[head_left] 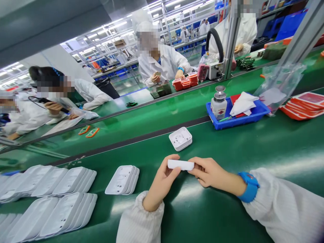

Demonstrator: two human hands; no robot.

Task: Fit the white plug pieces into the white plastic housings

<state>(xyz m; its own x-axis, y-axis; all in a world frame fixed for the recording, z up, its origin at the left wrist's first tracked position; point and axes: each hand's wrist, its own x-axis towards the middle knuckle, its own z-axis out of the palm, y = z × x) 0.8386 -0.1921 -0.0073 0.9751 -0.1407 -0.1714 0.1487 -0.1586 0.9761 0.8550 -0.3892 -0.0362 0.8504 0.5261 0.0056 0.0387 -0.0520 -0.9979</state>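
Note:
My left hand (162, 182) and my right hand (210, 172) hold a flat white plastic cover (180, 164) edge-on between their fingertips, just above the green bench (227, 152). The left grips its left end, the right its right end. A blue wrist strap (249, 186) sits on my right wrist. A small stack of white covers (180, 138) lies just beyond my hands. Another leaning stack of white covers (123, 180) rests to the left of my left hand.
Rows of white covers (50, 199) lie at the near left. A blue tray (238, 116) with a dispenser bottle (219, 103) and white cloth stands at the right, red trays (303, 104) beyond it. Several people in white coats work across the conveyor.

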